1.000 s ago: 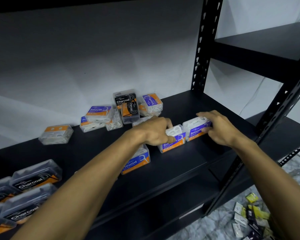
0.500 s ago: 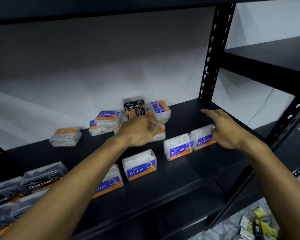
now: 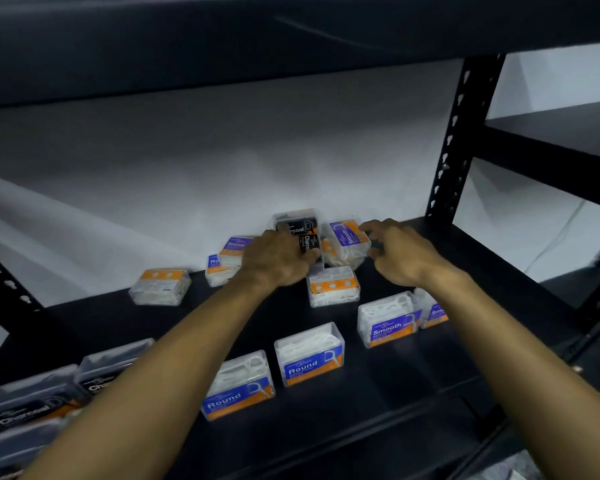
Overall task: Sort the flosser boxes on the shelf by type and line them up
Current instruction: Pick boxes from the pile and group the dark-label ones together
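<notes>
Although nothing gives their weight, the flosser boxes are judged light, stiff and somewhat slick, being small clear plastic cases, best taken by the two long sides. On the black shelf (image 3: 413, 393) a front row is partly formed: two dark boxes marked "Charcoal" (image 3: 25, 403) at the left, two marked "Round" (image 3: 309, 355), then two marked "Smooth" (image 3: 390, 322). An unsorted heap is left against the back wall. A Charcoal box standing on end (image 3: 309, 242) is pinched there by the left hand (image 3: 278, 261), while a tilted Smooth box (image 3: 347, 242) is approached by the right hand (image 3: 400, 252), fingers spread, holding nothing.
</notes>
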Demonstrator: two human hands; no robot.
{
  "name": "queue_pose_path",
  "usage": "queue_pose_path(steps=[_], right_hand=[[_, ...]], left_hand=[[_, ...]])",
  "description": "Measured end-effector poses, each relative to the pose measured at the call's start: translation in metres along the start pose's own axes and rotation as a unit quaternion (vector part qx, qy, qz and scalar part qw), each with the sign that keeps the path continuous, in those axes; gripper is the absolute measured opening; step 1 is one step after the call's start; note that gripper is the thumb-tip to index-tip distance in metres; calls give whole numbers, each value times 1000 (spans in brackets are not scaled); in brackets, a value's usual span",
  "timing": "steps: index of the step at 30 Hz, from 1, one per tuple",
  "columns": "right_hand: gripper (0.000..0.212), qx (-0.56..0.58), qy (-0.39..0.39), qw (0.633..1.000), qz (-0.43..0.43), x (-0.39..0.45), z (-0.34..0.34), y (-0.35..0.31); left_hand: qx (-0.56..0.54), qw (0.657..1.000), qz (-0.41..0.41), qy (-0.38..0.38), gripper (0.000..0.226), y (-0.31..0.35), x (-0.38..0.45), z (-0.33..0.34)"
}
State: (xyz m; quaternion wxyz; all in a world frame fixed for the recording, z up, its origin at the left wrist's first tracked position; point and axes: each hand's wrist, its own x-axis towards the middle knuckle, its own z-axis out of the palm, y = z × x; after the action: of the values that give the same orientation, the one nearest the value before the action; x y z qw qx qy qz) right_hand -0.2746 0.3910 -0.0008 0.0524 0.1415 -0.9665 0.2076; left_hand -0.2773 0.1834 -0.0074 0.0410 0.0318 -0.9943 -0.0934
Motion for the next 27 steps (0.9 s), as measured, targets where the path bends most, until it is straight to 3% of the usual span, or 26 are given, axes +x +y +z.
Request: queue_pose_path(steps=[2, 8, 12, 14, 16, 18, 19, 22, 27], right_hand=[[47, -11, -5, 1000, 8, 5, 2, -3], [54, -38, -30, 998, 30, 12, 8, -8], [50, -33, -24, 998, 41, 17, 9, -7], [45, -27, -10, 999, 46, 23, 9, -6], [45, -24, -4, 998, 51, 31, 10, -7], [51, -20, -19, 998, 49, 43, 10, -8], [55, -26, -39, 998, 38, 49, 9, -10], [72, -61, -125, 990, -9, 68, 8, -15], [86, -131, -226, 965, -24, 85, 5, -27]], left_hand=[[6, 1000, -10, -9, 79, 9, 6, 3], [-61, 994, -78, -43, 77, 23, 20, 15], [-105, 989, -82, -60, 97, 21, 18, 14], [-172, 980, -64, -73, 93, 17, 14, 9], [-301, 948, -40, -91, 71, 11, 6, 2], [-438, 891, -27, -112, 23, 4, -5, -9], [-494, 859, -28, -131, 14, 0, -12, -16], [-600, 779, -50, -173, 26, -13, -27, -30], [-649, 741, -63, -161, 28, -35, -35, -34]])
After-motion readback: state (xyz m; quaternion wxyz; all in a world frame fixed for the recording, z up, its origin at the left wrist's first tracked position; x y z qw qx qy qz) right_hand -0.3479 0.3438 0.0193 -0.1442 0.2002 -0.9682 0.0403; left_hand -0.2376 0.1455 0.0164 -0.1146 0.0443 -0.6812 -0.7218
